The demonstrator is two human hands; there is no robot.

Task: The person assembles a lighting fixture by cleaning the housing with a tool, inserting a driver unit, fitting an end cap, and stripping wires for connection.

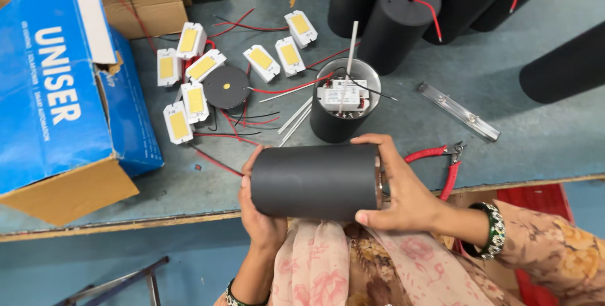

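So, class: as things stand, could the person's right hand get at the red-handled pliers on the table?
Probably yes, but not straight away. The pliers lie in the open just beside the right hand with nothing between them, yet that hand is gripping one end of the black cylinder and would have to let go first.

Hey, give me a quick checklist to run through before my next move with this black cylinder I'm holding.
1. Both hands on the black cylinder: ok, left hand at one end, right hand at the other.
2. Cylinder held level: ok.
3. Capped end seated: cannot tell, palm hides it.
4. Red pliers within reach: ok.
5. Open cylinder upright, wires inside: ok.
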